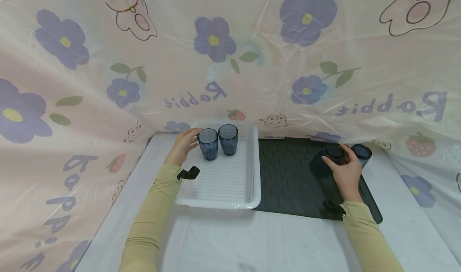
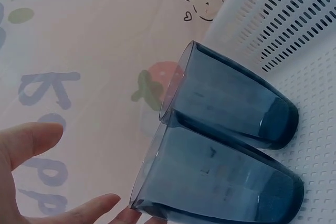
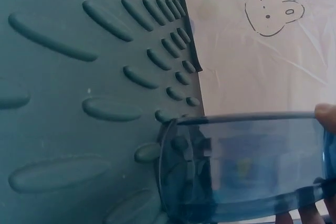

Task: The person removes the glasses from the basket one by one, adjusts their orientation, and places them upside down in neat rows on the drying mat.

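Two blue tumblers stand upright side by side in the white basket [image 1: 219, 192], the left one [image 1: 208, 146] and the right one [image 1: 228, 141]. My left hand [image 1: 183, 145] is at the left tumbler, with its thumb [image 2: 39, 140] spread away and fingertips right at the rim. Over on the dark mat [image 1: 288, 176], my right hand [image 1: 347, 175] grips an upside-down blue tumbler [image 3: 252, 166] near its base, thumb and fingers on opposite sides. Its rim faces down at the ridged mat. Another blue tumbler [image 1: 363, 152] stands just beyond that hand, partly hidden by it.
The basket has perforated walls and sits against the mat's left edge. White cloth [image 1: 223, 240] covers the table in front. A patterned curtain [image 1: 252, 80] rises directly behind the basket and mat, and along the left side.
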`<action>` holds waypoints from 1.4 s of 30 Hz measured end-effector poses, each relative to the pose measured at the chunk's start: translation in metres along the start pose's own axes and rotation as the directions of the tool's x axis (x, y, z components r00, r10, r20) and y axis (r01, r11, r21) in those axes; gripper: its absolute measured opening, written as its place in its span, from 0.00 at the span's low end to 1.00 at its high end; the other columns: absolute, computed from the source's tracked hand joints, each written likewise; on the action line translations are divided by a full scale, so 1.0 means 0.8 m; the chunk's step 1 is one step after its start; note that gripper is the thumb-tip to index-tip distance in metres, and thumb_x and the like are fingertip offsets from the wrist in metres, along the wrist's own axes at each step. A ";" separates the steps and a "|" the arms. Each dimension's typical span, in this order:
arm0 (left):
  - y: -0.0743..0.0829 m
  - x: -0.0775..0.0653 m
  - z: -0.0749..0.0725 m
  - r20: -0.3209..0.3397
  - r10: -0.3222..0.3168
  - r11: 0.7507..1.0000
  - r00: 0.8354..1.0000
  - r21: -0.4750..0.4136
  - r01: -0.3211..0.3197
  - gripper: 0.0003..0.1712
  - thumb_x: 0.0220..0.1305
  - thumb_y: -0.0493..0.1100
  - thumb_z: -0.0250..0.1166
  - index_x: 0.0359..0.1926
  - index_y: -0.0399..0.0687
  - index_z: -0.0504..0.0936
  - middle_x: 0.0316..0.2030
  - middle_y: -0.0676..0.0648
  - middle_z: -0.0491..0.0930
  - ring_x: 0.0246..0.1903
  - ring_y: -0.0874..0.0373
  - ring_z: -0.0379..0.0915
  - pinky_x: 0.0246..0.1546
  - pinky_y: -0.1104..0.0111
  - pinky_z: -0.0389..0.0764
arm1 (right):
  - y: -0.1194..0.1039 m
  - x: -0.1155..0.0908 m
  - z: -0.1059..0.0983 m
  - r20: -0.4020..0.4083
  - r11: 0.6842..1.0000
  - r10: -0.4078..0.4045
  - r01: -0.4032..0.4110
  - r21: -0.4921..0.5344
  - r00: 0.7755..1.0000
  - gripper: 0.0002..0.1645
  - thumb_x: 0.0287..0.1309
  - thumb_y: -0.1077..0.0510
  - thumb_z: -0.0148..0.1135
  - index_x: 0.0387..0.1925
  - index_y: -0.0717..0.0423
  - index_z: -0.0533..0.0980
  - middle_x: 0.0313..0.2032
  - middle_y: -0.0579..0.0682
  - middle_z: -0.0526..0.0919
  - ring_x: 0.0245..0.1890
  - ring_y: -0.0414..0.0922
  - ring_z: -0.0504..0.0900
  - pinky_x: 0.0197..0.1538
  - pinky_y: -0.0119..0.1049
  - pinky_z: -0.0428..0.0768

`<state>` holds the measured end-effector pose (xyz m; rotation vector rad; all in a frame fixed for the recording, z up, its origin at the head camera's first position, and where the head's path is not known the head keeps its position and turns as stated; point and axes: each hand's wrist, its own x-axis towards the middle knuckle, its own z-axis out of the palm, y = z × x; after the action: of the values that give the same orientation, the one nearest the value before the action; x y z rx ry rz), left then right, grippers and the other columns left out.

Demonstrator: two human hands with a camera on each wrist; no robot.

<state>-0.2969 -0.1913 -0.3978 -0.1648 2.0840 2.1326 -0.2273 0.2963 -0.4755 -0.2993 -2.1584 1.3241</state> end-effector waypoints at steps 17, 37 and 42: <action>-0.004 0.010 -0.006 0.022 -0.016 1.000 1.000 0.007 0.016 0.36 0.66 0.54 0.62 0.68 0.41 0.64 0.70 0.44 0.55 0.69 0.43 0.49 0.67 0.57 0.59 | 0.002 -0.003 0.005 -0.022 0.999 -0.009 0.008 -0.035 1.000 0.42 0.48 0.59 0.75 0.65 0.50 0.69 0.57 0.53 0.75 0.50 0.41 0.74 0.47 0.25 0.74; -0.002 0.027 -0.003 0.076 0.007 0.974 0.997 0.225 -0.024 0.44 0.58 0.54 0.70 0.69 0.45 0.62 0.69 0.46 0.58 0.68 0.50 0.53 0.65 0.59 0.63 | 0.010 -0.002 0.009 -0.020 0.999 -0.013 0.012 -0.044 1.000 0.41 0.50 0.58 0.73 0.66 0.51 0.67 0.56 0.53 0.75 0.53 0.44 0.74 0.53 0.31 0.75; -0.006 0.030 -0.003 0.099 0.026 0.956 0.995 0.287 -0.054 0.48 0.49 0.52 0.76 0.69 0.51 0.64 0.69 0.49 0.59 0.69 0.50 0.48 0.68 0.56 0.57 | 0.007 -0.002 0.009 -0.015 0.999 -0.014 0.014 -0.046 1.000 0.41 0.50 0.58 0.73 0.66 0.51 0.67 0.57 0.53 0.75 0.53 0.46 0.74 0.53 0.31 0.75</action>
<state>-0.3196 -0.1927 -0.4067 0.0134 2.3281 1.7876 -0.2308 0.2929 -0.4837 -0.3108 -2.1769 1.2618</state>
